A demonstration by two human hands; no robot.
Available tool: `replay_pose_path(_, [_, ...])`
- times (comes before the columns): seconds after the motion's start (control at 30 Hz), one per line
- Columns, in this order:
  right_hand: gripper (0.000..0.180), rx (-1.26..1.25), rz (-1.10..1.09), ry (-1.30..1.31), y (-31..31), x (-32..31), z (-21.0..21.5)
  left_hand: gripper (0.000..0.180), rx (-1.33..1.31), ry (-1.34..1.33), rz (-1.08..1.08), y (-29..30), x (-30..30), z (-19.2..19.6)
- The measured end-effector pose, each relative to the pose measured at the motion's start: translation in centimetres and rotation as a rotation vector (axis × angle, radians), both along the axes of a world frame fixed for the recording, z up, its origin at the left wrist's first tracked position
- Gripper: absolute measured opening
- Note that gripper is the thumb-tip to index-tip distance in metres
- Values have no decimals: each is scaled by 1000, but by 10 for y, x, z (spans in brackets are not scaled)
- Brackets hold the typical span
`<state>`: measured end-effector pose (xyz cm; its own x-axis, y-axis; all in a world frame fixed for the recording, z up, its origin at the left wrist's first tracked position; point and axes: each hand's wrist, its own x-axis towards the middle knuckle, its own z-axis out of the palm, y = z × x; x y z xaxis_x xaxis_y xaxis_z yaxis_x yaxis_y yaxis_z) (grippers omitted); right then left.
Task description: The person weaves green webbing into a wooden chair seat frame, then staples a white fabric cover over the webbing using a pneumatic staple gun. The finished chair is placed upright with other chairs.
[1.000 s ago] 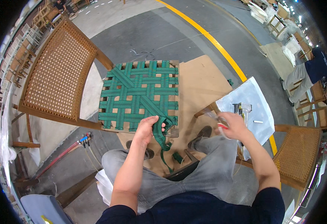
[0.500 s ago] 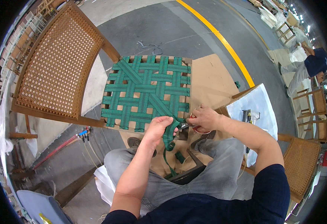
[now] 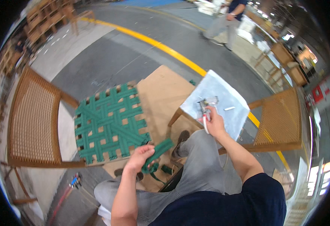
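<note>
My left hand (image 3: 139, 158) pinches the loose end of a green webbing strap (image 3: 161, 149), near the front right corner of a chair seat. Green webbing (image 3: 110, 122) crosses that seat in a woven lattice, with diagonal strips over it. My right hand (image 3: 215, 121) is closed on red-handled scissors (image 3: 205, 125), their pale blades pointing down. Its fingers are at the handle of a staple gun (image 3: 211, 101), which lies on a second chair seat with a whitish cover (image 3: 232, 94). Whether they also grip the gun, I cannot tell.
Woven cane backrests stand at left (image 3: 35, 116) and right (image 3: 279, 116). A small white piece (image 3: 229, 108) lies beside the staple gun. Brown cardboard (image 3: 161, 90) covers floor between the chairs. More strap (image 3: 167, 169) hangs by my legs. A person (image 3: 229, 20) stands beyond the yellow line.
My right hand has moved away from the strap to the staple gun, carrying the scissors. The strap end now hangs free of the seat in my left hand. The view has turned right.
</note>
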<state>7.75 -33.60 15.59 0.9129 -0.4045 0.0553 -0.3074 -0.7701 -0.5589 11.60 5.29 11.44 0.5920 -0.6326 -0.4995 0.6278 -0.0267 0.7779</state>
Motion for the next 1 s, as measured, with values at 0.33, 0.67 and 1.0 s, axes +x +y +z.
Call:
replay_pose_path(0.33, [42,-407,-464,169,-145,-141,-54,30,110,336,136,-59,-55,-23])
replay_pose_path(0.67, [42,268,164,1,21,87,-72,42,-80,711,663,-37,-59,-45])
replay_pose_path(1.0, [73,1375,85,365,217,218,-120,47,-72,595,711,-43,-33,-63])
